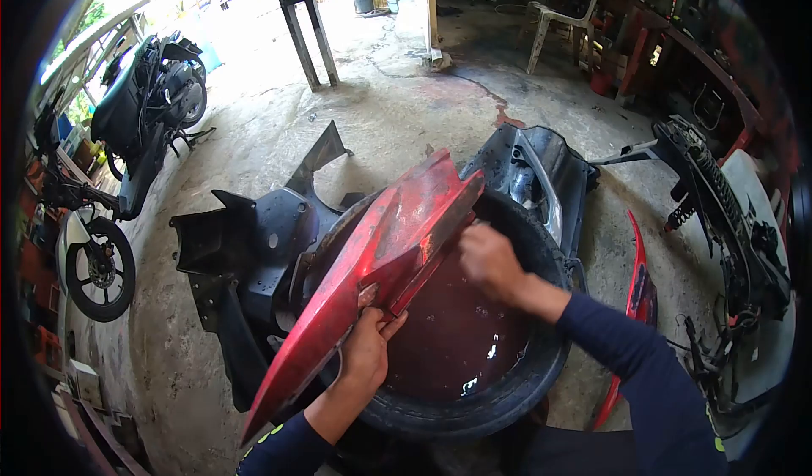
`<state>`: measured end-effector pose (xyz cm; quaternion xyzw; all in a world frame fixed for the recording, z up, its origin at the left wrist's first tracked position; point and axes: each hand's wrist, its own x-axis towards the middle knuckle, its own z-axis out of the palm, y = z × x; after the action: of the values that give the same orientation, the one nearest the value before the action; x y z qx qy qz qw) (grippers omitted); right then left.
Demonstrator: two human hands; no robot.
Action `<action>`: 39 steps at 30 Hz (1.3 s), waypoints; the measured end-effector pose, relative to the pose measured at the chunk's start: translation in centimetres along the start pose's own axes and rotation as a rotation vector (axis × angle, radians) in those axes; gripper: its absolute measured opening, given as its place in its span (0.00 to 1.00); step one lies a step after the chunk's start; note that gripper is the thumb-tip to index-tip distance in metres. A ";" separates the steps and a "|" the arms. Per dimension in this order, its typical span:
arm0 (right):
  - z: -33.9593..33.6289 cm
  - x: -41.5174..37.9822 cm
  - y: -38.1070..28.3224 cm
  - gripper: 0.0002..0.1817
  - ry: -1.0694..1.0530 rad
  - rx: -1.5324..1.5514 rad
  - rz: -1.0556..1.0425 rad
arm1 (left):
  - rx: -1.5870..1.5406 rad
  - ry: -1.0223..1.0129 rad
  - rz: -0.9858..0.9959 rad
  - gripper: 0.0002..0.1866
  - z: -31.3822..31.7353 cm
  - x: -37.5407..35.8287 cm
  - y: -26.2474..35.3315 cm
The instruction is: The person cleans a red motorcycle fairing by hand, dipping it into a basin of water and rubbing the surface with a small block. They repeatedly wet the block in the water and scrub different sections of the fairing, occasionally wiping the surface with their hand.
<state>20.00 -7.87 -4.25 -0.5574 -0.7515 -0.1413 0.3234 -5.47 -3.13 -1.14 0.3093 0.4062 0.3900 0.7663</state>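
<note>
A long red motorcycle fairing panel [372, 256] lies slanted over a round black tub [474, 417] of murky reddish water [457, 332]. My left hand [365, 353] grips the panel's lower edge near its middle, fingers wrapped round it. Close to the panel's upper right edge is my right hand [492, 260], closed like a fist and smeared by motion. Whatever it may hold is hidden. Dull, scuffed patches mark the panel's red surface, and its front end points toward the lower left.
Black plastic body parts [271, 231] lie left of the tub, and a dark plastic piece [550, 172] sits behind it. Another red panel [634, 307] is on the concrete floor at right, near a motorcycle frame [719, 214]. A motorcycle [144, 112] stands at left. A chair [567, 24] is behind.
</note>
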 end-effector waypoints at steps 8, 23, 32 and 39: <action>-0.7 0.5 -2.9 0.03 0.006 0.200 0.078 | 0.012 -0.035 -0.007 0.20 0.2 -0.2 0.5; 1.0 -1.0 3.5 0.06 -0.034 -0.172 -0.030 | 0.032 0.015 -0.034 0.18 -0.4 0.1 0.6; 0.1 -0.3 1.0 0.04 0.001 0.054 0.072 | 0.051 -0.002 -0.055 0.18 -1.8 1.0 0.0; 1.4 -1.1 4.6 0.06 0.044 0.080 0.178 | 0.018 0.047 -0.036 0.18 -1.2 0.7 0.2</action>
<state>23.98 -6.30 -6.67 -0.6053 -0.6968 -0.0943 0.3732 -6.33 -2.22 -1.81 0.2996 0.4330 0.3798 0.7606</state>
